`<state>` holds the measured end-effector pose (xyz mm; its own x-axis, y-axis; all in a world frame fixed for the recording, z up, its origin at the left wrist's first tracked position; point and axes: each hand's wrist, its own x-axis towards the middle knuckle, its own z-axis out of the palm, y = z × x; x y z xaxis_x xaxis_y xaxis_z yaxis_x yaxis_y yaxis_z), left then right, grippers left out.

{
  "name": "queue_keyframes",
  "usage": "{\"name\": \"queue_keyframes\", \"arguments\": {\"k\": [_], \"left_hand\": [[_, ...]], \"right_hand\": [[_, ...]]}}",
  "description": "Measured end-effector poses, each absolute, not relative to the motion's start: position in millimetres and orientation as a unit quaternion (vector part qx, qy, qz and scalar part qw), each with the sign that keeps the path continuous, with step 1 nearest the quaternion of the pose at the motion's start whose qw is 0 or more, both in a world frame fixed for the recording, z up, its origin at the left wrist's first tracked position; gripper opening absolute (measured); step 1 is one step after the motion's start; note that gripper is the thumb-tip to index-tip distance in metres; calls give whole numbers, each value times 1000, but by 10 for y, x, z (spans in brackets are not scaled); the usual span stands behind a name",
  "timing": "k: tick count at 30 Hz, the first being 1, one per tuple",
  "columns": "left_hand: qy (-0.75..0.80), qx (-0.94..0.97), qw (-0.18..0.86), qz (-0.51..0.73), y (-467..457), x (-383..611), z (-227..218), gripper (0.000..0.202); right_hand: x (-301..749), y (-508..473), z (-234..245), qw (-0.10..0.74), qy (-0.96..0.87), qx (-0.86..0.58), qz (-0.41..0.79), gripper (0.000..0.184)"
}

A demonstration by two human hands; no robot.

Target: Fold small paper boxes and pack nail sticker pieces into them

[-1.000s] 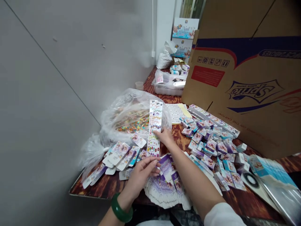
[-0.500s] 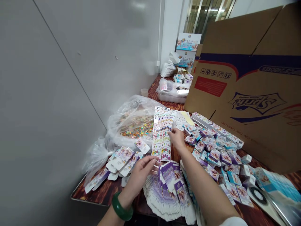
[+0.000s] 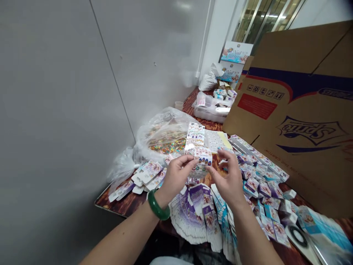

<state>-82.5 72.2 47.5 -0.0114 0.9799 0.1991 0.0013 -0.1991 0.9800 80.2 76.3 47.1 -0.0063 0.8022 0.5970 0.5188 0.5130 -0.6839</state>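
Observation:
My left hand [image 3: 176,176], with a green bangle at the wrist, pinches the near end of a long strip of nail-sticker sheets [image 3: 197,149], which is bent over into a fold. My right hand [image 3: 228,180] pinches the same strip at its right side, fingers curled on the folded part. Both hands hover over a fanned pile of flat purple-and-white cartons [image 3: 197,215] at the table's near edge.
A clear plastic bag of glittery pieces [image 3: 162,138] lies by the grey wall. Small folded boxes [image 3: 259,184] are scattered to the right, before a big upright cardboard carton [image 3: 300,110]. A plastic tub [image 3: 211,110] and printed boxes stand farther back. A tape roll [image 3: 299,232] lies near right.
The strip was stretched out long and upright; now it is bent over between both hands. My right hand drew back from its middle toward me, and the left rose to meet it.

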Motion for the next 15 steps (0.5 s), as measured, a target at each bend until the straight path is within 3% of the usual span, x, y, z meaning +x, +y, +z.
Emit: {"name": "queue_keyframes", "arguments": {"k": [2,5,6,8,10,12,15], "left_hand": [[423,614,384,544,623,-806,495,13],[417,658,301,550,504,-817,521,10],[427,657,285,553,479,-833,525,18],[445,659,300,527,456,-876,514,32],[438,673,395,446,460,-920,465,23],[426,654,498,377,478,-942,388,20],[459,572,552,398,504,-918,281,24]], "right_hand": [[859,669,583,478,-753,-440,105,43],[929,592,670,417,-771,-429,219,11],[951,584,673,419,-746,-441,273,10],[995,600,645,446,-673,-462,366,15],[1035,647,584,470,-623,-469,413,19],[1050,691,506,495,-613,-496,364,19],[1001,675,380,501,-683,-508,156,29]]}}
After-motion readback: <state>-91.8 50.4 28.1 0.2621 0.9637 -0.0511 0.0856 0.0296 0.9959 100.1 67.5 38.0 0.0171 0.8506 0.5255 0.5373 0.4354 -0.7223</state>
